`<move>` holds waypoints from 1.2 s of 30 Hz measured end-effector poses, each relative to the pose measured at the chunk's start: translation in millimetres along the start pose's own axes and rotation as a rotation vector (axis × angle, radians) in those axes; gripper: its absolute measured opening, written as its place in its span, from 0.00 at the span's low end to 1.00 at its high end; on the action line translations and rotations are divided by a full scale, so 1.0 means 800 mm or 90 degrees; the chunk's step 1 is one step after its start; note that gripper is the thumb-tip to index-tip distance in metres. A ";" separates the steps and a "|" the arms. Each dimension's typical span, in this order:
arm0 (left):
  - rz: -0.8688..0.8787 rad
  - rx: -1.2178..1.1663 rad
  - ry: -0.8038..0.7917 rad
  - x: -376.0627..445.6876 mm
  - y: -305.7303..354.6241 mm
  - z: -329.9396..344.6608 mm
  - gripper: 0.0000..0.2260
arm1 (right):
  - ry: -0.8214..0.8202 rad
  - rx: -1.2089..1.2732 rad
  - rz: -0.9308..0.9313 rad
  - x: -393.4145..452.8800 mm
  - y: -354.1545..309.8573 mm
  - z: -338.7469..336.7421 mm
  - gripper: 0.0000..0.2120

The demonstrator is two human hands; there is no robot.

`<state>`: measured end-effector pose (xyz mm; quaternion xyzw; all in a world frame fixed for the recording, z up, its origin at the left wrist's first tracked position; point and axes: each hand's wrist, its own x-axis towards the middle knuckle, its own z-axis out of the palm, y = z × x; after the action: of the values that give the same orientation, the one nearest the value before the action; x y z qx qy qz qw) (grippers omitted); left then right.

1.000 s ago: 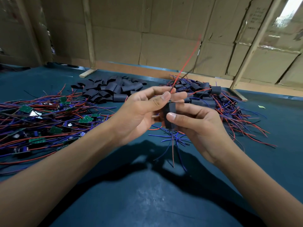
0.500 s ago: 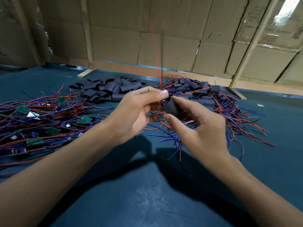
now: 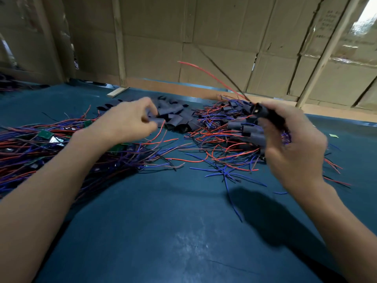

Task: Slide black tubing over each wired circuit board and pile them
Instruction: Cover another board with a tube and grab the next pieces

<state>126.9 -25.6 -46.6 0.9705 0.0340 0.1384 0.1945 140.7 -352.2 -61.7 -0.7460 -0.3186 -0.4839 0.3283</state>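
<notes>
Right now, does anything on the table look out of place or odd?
Nothing clearly wrong. One small pale green scrap lies alone at the far right of the table, apart from the piles. The right hand holds a sleeved board above the finished pile.

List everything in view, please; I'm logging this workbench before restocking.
Bare boards: pile, green with red and blue wires, table left.
Tubing pieces: pile, black, table centre back.
Sleeved boards: pile, black with red and blue wires, table right.
Table: one, dark teal.
Cardboard wall: brown, behind table.
Left hand: pinches one tubing piece.
Right hand: holds one sleeved board above the right pile.
</notes>
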 end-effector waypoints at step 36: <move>0.388 -0.606 0.155 -0.051 0.106 0.037 0.05 | -0.267 0.394 0.220 -0.032 -0.050 0.041 0.20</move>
<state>96.9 -119.9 -50.7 0.7191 -0.2907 0.2985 0.5561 117.2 -306.9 -88.2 -0.7373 -0.3790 -0.1403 0.5414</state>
